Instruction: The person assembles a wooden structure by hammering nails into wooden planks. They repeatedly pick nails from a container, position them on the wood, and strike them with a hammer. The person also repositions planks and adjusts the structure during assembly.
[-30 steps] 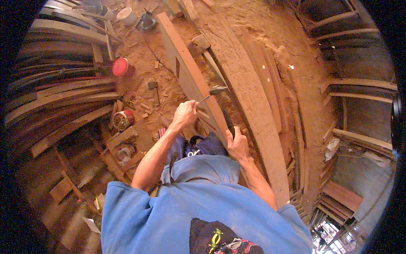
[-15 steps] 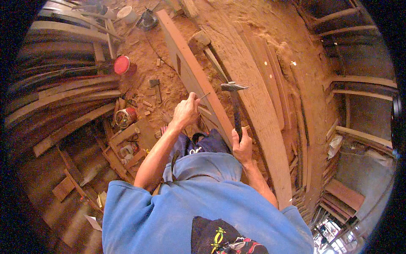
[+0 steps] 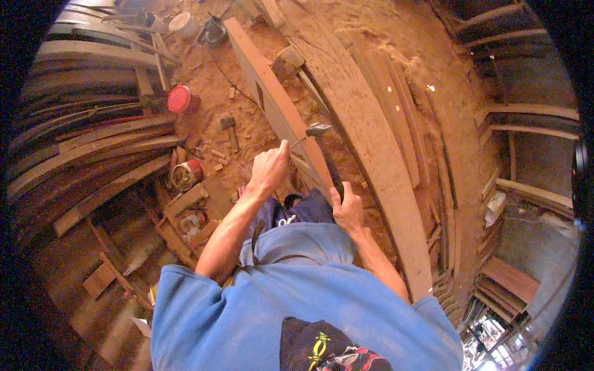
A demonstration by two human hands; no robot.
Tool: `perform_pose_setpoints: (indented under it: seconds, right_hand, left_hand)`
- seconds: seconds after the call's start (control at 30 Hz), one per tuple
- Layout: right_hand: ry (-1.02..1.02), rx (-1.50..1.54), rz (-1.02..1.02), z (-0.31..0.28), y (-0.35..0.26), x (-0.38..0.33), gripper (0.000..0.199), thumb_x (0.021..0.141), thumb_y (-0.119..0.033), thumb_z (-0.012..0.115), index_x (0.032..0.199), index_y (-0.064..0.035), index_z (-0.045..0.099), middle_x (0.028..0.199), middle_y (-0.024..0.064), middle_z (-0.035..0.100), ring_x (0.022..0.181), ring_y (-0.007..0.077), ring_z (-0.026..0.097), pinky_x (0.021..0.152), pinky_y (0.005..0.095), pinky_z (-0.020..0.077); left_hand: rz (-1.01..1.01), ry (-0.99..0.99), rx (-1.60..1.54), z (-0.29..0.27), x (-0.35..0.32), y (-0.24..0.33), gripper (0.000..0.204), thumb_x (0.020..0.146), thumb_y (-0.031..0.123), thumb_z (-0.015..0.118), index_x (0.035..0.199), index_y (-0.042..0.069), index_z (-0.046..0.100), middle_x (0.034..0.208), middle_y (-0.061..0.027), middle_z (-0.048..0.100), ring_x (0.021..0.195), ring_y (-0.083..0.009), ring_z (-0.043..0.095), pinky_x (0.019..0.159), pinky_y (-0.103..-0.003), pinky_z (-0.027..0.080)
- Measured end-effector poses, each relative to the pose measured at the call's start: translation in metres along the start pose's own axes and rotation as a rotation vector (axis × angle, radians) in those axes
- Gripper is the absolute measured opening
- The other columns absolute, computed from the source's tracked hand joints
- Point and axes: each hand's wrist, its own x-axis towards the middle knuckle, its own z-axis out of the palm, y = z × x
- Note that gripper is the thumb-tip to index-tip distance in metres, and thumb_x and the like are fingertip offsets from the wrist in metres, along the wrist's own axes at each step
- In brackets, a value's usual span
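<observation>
A long wooden frame piece (image 3: 286, 99) with slots in its side stands on edge in front of me, slanting from far left to near right. My left hand (image 3: 270, 168) is closed on a thin metal pin (image 3: 298, 142), perhaps a nail, which it holds slanted at the frame's side. In my right hand (image 3: 348, 209) is a hammer, gripped low on its dark handle (image 3: 335, 170). The hammer head (image 3: 318, 129) is over the frame's top edge, close to the pin's far end. Whether the two touch I cannot tell.
To the right lies a long wide plank (image 3: 371, 142) across the sawdust-covered ground. A wooden block (image 3: 289, 63) sits beyond the frame. On the left are a red-lidded bucket (image 3: 180, 99), another hammer-like tool (image 3: 229, 128), a tin (image 3: 187, 175) and stacked boards (image 3: 117, 145).
The hammer has swung left and down, from beside the frame to over its edge near the pin. My right hand has shifted slightly left; my left hand is almost where it was.
</observation>
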Motion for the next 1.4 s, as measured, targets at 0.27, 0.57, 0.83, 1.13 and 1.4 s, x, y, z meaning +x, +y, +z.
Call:
perform_pose_setpoints:
  seconds: [0.27, 0.57, 0.83, 1.13, 1.4]
  right_hand:
    - [0.105, 0.151, 0.092, -0.011, 0.016, -0.032, 0.063, 0.099, -0.048, 0.051, 0.122, 0.0103, 0.056, 0.086, 0.0338, 0.066, 0.079, 0.0500, 0.066, 0.067, 0.0523, 0.0524]
    - [0.066, 0.199, 0.220, -0.016, 0.038, -0.029, 0.076, 0.097, -0.055, 0.050, 0.124, 0.0162, 0.055, 0.088, 0.0361, 0.066, 0.085, 0.0479, 0.067, 0.074, 0.0495, 0.0529]
    - [0.129, 0.338, 0.201, -0.012, 0.059, -0.044, 0.048, 0.099, -0.048, 0.054, 0.111, -0.0012, 0.057, 0.072, 0.0068, 0.053, 0.063, 0.0188, 0.050, 0.057, 0.0323, 0.0411]
    - [0.135, 0.535, 0.231, -0.018, 0.079, -0.094, 0.041, 0.101, -0.045, 0.054, 0.113, -0.0057, 0.056, 0.063, -0.0031, 0.047, 0.049, 0.0083, 0.044, 0.044, 0.0277, 0.0379]
    - [0.076, 0.640, 0.231, -0.037, 0.107, -0.159, 0.037, 0.101, -0.046, 0.054, 0.111, -0.0099, 0.053, 0.060, -0.0076, 0.039, 0.043, 0.0027, 0.035, 0.037, 0.0221, 0.0309]
  left_hand:
    - [-0.104, 0.092, -0.348, 0.009, -0.001, -0.009, 0.019, 0.098, 0.018, 0.050, 0.104, 0.002, 0.058, 0.085, -0.0246, 0.066, 0.087, -0.0453, 0.066, 0.071, -0.052, 0.051]
    - [0.008, 0.176, -0.524, 0.054, -0.025, 0.012, 0.023, 0.101, 0.022, 0.048, 0.096, 0.001, 0.055, 0.086, -0.0267, 0.062, 0.086, -0.0482, 0.061, 0.071, -0.053, 0.046]
    - [0.215, -0.045, -0.271, 0.085, -0.069, 0.045, 0.018, 0.099, 0.022, 0.052, 0.095, 0.005, 0.055, 0.090, -0.0175, 0.063, 0.081, -0.0399, 0.063, 0.069, -0.050, 0.051]
    - [0.252, -0.228, -0.154, 0.109, -0.113, 0.072, 0.018, 0.089, 0.017, 0.056, 0.101, 0.008, 0.065, 0.103, -0.0139, 0.068, 0.093, -0.0359, 0.068, 0.076, -0.047, 0.056]
    - [0.126, -0.007, -0.262, 0.151, -0.154, 0.112, 0.017, 0.094, 0.021, 0.056, 0.095, 0.006, 0.063, 0.089, -0.0179, 0.067, 0.082, -0.0404, 0.067, 0.070, -0.052, 0.053]
